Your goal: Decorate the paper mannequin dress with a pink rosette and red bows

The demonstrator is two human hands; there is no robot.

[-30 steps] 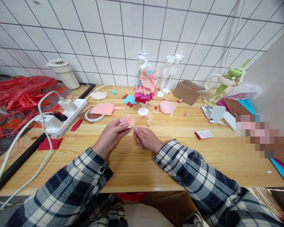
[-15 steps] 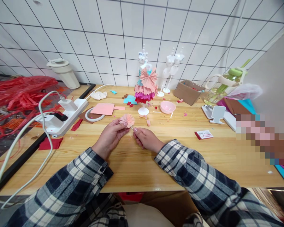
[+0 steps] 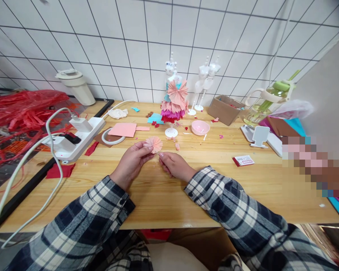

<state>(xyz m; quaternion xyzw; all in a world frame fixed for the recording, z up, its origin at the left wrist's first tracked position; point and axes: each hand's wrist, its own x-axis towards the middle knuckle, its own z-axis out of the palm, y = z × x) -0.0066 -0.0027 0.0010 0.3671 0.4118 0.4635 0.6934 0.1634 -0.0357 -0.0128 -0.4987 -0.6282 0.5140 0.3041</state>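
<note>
My left hand [image 3: 131, 162] pinches a small pleated pink paper fan [image 3: 153, 143] just above the wooden table [image 3: 209, 180]. My right hand [image 3: 173, 164] is closed in a pinch at the fan's lower right edge, on something thin that I cannot make out. Behind the fan stands a small white mannequin [image 3: 171, 98] dressed in layered pink, magenta and blue paper fans. Both sleeves are dark plaid.
A white power strip [image 3: 76, 140] with plugs and a thick cable lies at the left, beside red plastic netting [image 3: 19, 109]. Pink paper [image 3: 122, 130], a tape roll [image 3: 112, 137], a pink bowl [image 3: 200, 127], bare mannequins [image 3: 206, 81], a cardboard box [image 3: 225, 109] and a green-lidded bottle [image 3: 267, 99] sit further back.
The fan has shifted slightly to the right in my left hand. Both hands stay in nearly the same place.
</note>
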